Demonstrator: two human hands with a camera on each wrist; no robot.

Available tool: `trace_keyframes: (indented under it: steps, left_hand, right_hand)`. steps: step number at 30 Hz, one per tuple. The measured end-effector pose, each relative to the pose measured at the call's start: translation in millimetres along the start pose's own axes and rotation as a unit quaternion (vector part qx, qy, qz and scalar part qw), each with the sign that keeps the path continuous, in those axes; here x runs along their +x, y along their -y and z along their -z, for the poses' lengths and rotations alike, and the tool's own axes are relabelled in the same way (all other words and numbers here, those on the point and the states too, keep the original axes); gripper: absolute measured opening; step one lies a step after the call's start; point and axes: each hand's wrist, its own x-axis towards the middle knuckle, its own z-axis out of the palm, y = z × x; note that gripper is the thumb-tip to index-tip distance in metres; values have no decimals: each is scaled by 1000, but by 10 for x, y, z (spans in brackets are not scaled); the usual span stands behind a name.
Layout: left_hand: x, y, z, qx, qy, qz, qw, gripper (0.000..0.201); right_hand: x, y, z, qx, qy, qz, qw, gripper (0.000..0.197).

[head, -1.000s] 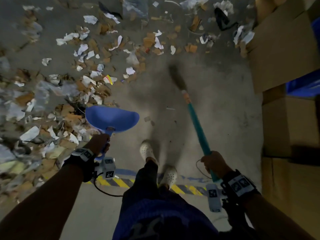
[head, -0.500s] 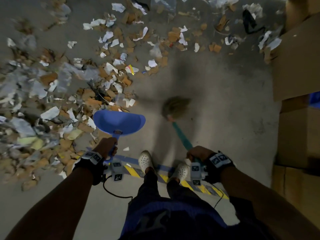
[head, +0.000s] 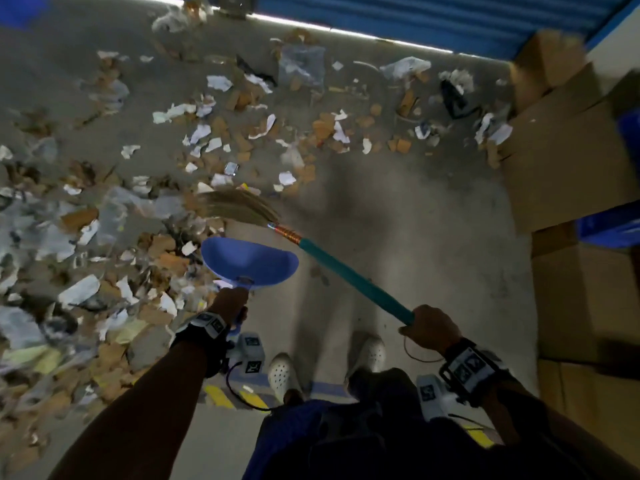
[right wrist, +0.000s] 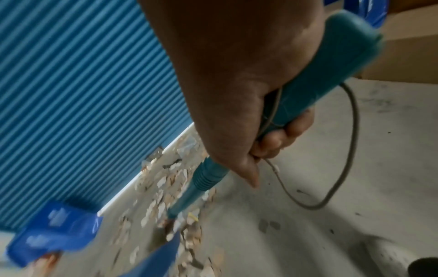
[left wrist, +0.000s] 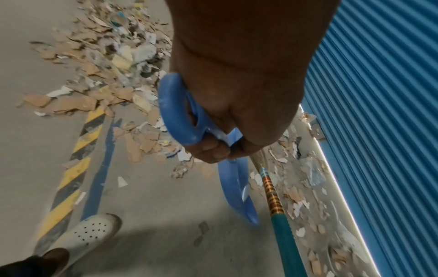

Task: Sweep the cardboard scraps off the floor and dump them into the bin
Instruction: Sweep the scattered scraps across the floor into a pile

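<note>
The cardboard scraps (head: 162,261), strewn over the floor (head: 398,237), are judged light and easily scattered, so the broom (head: 349,275) is gripped at its end by the right hand (head: 431,329) and the dustpan (head: 249,261) by its handle in the left hand (head: 230,301).

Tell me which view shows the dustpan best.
Head view: the dustpan shows its whole open scoop, apparently empty, beside the scraps. Left wrist shows only its handle, gripped by the left hand, and one edge. Right wrist shows a blurred blue corner.
</note>
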Motion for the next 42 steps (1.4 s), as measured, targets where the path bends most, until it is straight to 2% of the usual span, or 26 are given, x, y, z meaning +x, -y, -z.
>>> trace_keyframes:
  steps: [6, 14, 18, 22, 25, 32, 34, 37, 40, 42]
  left_hand:
    - [203, -821, -986, 95, 20, -16, 995, 37]
    - [588, -1840, -2517, 159, 50, -8, 986, 34]
    - [745, -2314, -3168, 173, 72, -21, 982, 36]
    - [892, -2728, -3719, 166, 94, -32, 981, 30]
    - [1048, -3033, -4048, 178, 100, -33, 978, 25]
    - [1457, -3890, -4744, 172, 108, -44, 978, 35]
    - [1662, -4204, -4965, 160, 107, -41, 981, 36]
    - [1976, -4721, -5309, 139, 100, -41, 984, 35]
    - [2207, -5176, -5613, 145, 107, -40, 983, 34]
    - [2322, -5443, -5774, 149, 111, -35, 982, 34]
  right_hand:
    - [425, -738, 467, 208, -12, -92, 974, 29]
    - [1341, -1897, 1245, 396, -43, -183, 899, 25]
    - [1646, -2466, 1736, 409, -33, -211, 887, 16]
    - [1843, -2969, 2090, 467, -43, -237, 851, 20]
    - [1982, -3210, 2397, 488, -51, -226, 842, 19]
    - [2710, -3532, 3230, 537, -99, -197, 814, 49]
    - [2967, -3596, 3536, 532, -103, -196, 817, 54]
    - [3323, -3647, 4032, 547, -102, -205, 805, 54]
    - [3566, -3689, 4502, 524, -137, -200, 817, 51]
    - [3766, -3759, 4764, 528, -148, -199, 812, 53]
